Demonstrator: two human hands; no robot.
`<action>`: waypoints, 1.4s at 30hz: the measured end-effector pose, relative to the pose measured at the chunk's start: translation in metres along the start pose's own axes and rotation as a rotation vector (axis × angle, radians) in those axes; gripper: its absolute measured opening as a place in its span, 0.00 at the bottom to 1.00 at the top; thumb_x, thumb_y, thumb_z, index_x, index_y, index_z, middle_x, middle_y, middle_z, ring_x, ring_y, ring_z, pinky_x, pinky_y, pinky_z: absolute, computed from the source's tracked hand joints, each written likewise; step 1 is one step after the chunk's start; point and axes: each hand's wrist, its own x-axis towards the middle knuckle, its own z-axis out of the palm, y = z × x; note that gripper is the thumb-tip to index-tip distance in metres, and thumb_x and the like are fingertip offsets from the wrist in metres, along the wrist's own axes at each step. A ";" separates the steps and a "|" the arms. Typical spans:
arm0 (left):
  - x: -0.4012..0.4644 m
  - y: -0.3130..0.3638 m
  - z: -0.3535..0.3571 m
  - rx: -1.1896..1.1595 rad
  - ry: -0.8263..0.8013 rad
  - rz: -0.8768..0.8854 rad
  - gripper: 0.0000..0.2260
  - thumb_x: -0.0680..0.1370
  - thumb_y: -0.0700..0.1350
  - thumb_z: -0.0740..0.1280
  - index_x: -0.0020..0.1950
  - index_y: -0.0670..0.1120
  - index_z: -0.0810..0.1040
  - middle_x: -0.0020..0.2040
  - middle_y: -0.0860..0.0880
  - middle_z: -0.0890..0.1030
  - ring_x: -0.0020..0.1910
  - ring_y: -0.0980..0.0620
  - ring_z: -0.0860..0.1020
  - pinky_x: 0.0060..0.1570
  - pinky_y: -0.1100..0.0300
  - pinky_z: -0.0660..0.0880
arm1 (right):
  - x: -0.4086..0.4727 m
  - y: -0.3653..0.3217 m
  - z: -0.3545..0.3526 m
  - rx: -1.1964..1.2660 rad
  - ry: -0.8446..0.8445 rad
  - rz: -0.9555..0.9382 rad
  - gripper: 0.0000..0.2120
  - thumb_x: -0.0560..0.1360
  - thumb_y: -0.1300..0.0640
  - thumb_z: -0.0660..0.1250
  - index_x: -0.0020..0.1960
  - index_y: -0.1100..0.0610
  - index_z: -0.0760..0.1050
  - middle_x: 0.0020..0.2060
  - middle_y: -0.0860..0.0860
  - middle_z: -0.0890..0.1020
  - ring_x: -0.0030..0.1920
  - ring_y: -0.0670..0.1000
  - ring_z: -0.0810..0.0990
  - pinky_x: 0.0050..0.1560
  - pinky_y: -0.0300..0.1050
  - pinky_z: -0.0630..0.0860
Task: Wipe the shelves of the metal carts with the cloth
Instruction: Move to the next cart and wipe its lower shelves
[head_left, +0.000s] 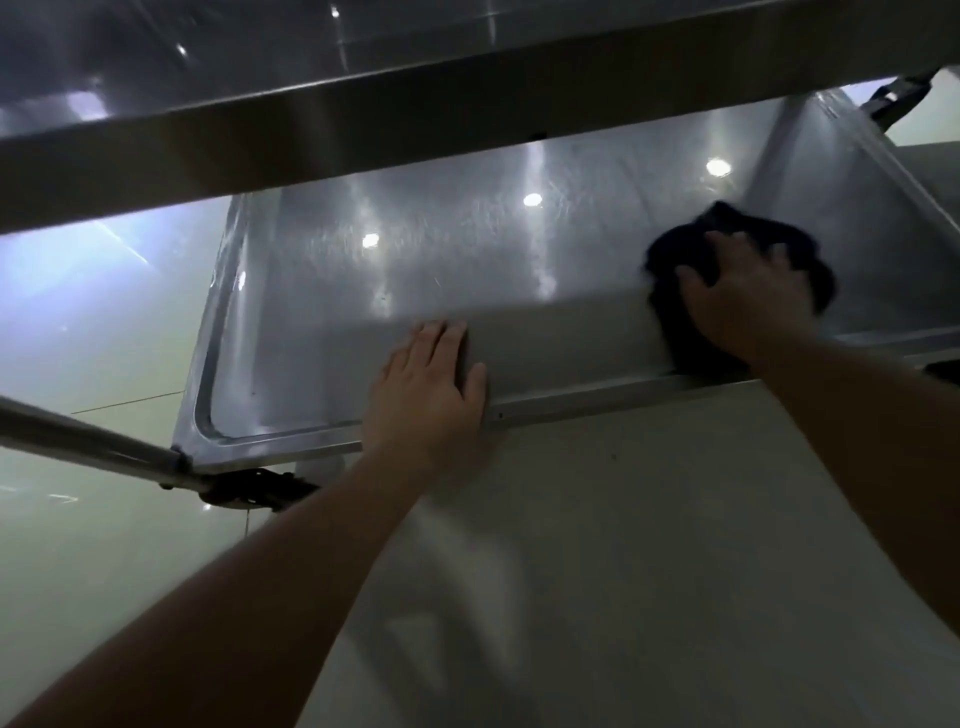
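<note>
Cloth (675, 249), dark and bunched, lies on the lower shelf (415, 249) of the metal cart at its near right, draped over the near rim w/ right hand (748, 301) pressing on it, fingers spread. Left hand (431, 384) rests flat on the near rim, fingers straight & together, holding nothing. Upper shelf (260, 119) overhangs at the far side; castor (249, 488) shows under the near-left corner.

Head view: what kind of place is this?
Probably a commercial kitchen or service area: a stainless metal cart with stacked shelves, glossy pale floor tiles, and a dark cloth under the right hand.
</note>
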 end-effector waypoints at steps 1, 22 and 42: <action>0.000 0.000 0.000 0.005 -0.002 0.001 0.28 0.83 0.61 0.53 0.82 0.53 0.64 0.82 0.50 0.64 0.81 0.48 0.60 0.79 0.49 0.58 | 0.011 0.013 -0.007 0.008 0.011 0.080 0.33 0.82 0.37 0.54 0.83 0.49 0.53 0.83 0.54 0.55 0.81 0.66 0.50 0.79 0.65 0.49; 0.000 -0.004 0.000 0.029 -0.011 0.003 0.27 0.85 0.61 0.50 0.83 0.54 0.61 0.83 0.52 0.62 0.83 0.51 0.56 0.80 0.50 0.55 | 0.060 -0.125 0.023 -0.032 -0.231 -0.557 0.29 0.83 0.36 0.53 0.82 0.41 0.53 0.83 0.47 0.54 0.82 0.58 0.49 0.80 0.61 0.46; -0.004 0.010 -0.011 0.035 -0.050 0.012 0.30 0.83 0.59 0.49 0.83 0.49 0.62 0.83 0.47 0.63 0.82 0.46 0.59 0.79 0.43 0.59 | -0.058 -0.067 0.034 -0.090 -0.198 -0.645 0.33 0.81 0.34 0.47 0.83 0.43 0.48 0.83 0.46 0.52 0.83 0.55 0.46 0.80 0.57 0.44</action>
